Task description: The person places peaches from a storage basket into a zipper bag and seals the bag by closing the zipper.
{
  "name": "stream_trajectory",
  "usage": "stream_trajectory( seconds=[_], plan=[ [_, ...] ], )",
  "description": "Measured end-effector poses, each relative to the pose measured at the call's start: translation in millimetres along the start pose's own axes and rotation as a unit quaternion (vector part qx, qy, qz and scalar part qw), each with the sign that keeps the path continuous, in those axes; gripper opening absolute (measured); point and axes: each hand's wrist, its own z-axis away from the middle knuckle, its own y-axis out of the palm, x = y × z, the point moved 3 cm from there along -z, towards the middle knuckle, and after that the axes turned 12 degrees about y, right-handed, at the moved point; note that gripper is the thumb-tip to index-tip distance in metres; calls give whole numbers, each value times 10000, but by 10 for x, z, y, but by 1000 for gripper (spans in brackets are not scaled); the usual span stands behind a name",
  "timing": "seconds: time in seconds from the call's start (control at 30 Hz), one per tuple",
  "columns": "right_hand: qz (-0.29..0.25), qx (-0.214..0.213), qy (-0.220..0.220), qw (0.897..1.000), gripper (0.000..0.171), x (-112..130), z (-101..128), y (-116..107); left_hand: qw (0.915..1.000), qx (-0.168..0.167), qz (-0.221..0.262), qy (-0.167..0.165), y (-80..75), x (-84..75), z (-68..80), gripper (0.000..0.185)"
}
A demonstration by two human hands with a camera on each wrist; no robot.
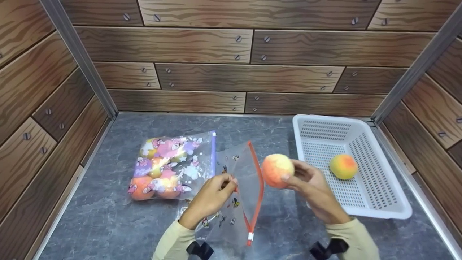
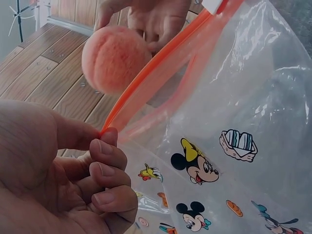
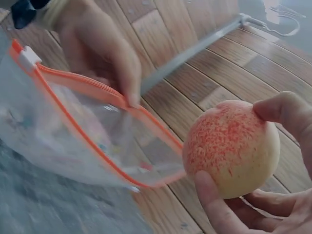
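Observation:
My left hand (image 1: 214, 196) pinches the orange zip edge of a clear zip bag (image 2: 253, 102) printed with cartoon figures. The bag's mouth gapes toward the right, its white slider (image 3: 29, 57) at one end. In my right hand (image 1: 312, 187) is a pink and yellow peach (image 1: 278, 170), gripped between thumb and fingers. The peach is just outside the bag's mouth, close to the orange rim. In the right wrist view the same peach (image 3: 231, 148) shows a red-speckled side, with the thumb and fingertips around it.
At the left lies a purple-edged zip bag (image 1: 195, 159) with several fruits inside. A white perforated basket (image 1: 391, 180) stands at the right, holding one yellow-orange peach (image 1: 343, 166). Wood-patterned walls (image 1: 202, 77) enclose the grey tabletop (image 1: 108, 220) at the back and sides.

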Motion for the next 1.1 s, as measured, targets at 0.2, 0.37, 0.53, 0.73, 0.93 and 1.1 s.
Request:
stream_trajectory(
  seconds=[0.2,0.37,0.53,0.73,0.93,1.1],
  plan=[
    [408,125,-248,9988,58,-77,-60,161,10000,-63,39,-12,10,-16,-9,27],
    [943,13,-655,9934,59,-88,-89,214,9999,-79,62,27,7,-25,-15,27],
    [1620,-237,-1236,9787,62,-83,-101,236,9999,-64,62,60,10,-28,-26,27],
    [2227,-316,-1563,9618,64,-96,-91,268,9999,-46,-15,98,9,-17,-35,28],
    [2422,-328,-1612,9562,66,-103,-115,275,9999,-68,3,74,0,-8,-31,28],
    [2496,-299,-1538,9556,66,-115,-143,277,10000,-39,23,80,-11,-3,-26,28]
  ],
)
